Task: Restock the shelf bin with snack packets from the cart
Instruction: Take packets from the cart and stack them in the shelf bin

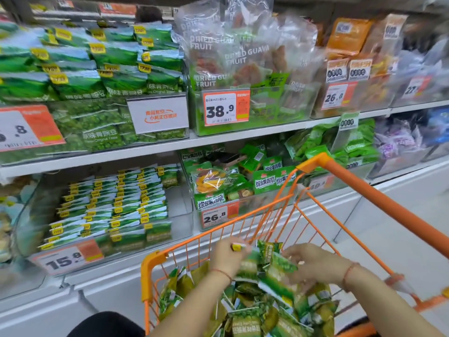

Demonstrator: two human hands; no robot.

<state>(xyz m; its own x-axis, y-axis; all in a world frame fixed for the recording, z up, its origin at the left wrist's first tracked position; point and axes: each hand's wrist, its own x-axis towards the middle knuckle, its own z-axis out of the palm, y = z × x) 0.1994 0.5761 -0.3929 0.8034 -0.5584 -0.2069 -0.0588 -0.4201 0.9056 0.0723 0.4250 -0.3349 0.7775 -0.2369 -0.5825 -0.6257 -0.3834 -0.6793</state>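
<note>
Setting: shop aisle; white shelf [155,148] in tiers, clear bins along each tier, orange price cards on the bin fronts.
Shelf bin: clear bin [179,205] on the lower tier, left of centre, card reading 15.8; rows of green-and-white snack packets [114,205] stacked flat inside, filling the left and middle, a bare stretch at its right end.
Cart: orange wire cart [274,215] in front of the shelf, handle bar running to the lower right; basket heaped with loose green packets [245,312].
Left hand: left hand [227,256] above the basket, red thread at the wrist, fingers curled round the top of a bunch of green packets [252,263], a yellow-tagged packet corner showing at its fingertips.
Right hand: right hand [313,263] just beside the left, also with a red thread at the wrist, fingers bent and loosely spread over the same bunch, touching its right side; whether it grips or only steadies I cannot tell, motion blur.
Bunch position: held over the cart heap, well apart from the shelf bin.
Neighbouring stock: dried guava fruit bags [233,57] in the upper middle bin, card 38.9; mixed green packs [218,183] in the bin marked 26.8.
</note>
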